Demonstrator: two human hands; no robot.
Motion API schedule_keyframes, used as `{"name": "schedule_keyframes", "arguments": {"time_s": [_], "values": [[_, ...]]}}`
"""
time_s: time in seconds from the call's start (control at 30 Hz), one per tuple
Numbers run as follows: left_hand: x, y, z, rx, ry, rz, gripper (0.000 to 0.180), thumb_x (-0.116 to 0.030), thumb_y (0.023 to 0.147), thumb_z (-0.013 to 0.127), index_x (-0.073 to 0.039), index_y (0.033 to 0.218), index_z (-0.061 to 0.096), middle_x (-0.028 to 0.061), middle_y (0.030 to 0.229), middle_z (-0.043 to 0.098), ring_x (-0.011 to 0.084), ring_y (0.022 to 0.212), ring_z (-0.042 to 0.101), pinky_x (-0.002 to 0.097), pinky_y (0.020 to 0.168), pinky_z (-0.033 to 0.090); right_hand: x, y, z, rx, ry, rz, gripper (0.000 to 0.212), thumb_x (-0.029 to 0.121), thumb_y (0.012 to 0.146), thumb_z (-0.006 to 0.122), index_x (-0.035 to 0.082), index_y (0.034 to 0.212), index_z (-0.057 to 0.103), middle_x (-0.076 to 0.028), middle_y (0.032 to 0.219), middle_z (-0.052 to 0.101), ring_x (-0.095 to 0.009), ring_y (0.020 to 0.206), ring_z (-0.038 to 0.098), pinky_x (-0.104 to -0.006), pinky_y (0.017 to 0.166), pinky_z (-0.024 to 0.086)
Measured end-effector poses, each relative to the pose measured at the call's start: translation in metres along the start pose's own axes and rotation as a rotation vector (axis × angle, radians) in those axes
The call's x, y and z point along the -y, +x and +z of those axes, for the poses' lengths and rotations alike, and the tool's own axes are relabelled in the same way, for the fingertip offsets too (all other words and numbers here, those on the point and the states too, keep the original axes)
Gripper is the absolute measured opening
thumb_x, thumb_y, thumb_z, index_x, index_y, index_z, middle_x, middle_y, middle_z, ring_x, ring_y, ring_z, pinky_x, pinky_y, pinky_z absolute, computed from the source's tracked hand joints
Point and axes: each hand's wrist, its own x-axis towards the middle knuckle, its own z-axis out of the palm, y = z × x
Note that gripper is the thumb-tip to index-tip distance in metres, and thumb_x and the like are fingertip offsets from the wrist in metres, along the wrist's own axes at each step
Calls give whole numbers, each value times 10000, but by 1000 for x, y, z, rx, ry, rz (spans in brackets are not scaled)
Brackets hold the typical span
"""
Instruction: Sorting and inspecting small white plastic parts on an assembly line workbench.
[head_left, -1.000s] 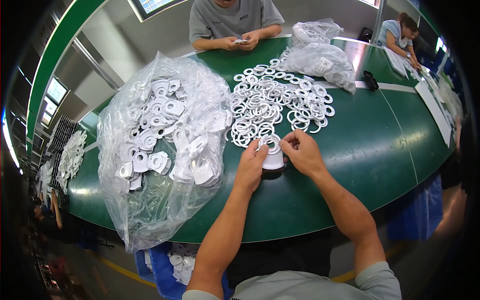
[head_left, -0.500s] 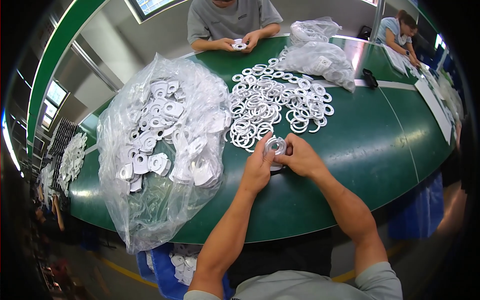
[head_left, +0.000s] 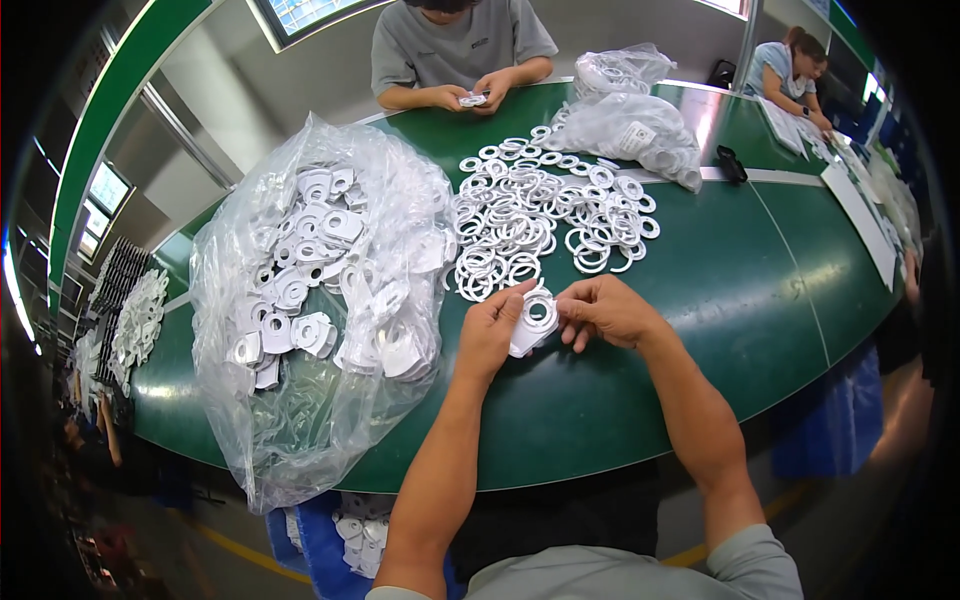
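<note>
Pinching white holed part (head_left: pixel 530 336) above tabletop (head_left: pixel 600 415) in left hand (head_left: pixel 488 332), with long axis slanting toward lower left, and flanking its right edge with half-curled right hand (head_left: pixel 612 312) (whether gripping, cannot tell).

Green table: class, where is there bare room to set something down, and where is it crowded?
Bare: right of the right hand, between the loose rings and white board; a narrower strip between the big plastic bag and left forearm. Crowded: beneath bag and rings.

Rings (head_left: pixel 510 217) right of parts bag (head_left: pixel 285 432)
</note>
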Motion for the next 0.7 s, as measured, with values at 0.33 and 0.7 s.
{"name": "schedule_keyframes", "arguments": {"time_s": [0.33, 0.7], "values": [[1, 0, 5, -116, -431, -69, 637, -58, 855, 647, -21, 1385, 295, 103, 1137, 566, 156, 840, 611, 241, 607, 499, -15, 11, 9, -131, 294, -102, 215, 137, 908, 613, -66, 975, 588, -126, 856, 635, -201, 730, 661, -297, 659, 587], [5, 0, 11, -67, -240, 3, 698, 0, 858, 596, -57, 1427, 196, 109, 930, 596, 131, 627, 586, 226, 497, 473, -12, 9, 11, -127, 103, -62, 199, 110, 896, 623, -62, 985, 577, -155, 843, 664, -202, 708, 674, -305, 626, 587]]}}
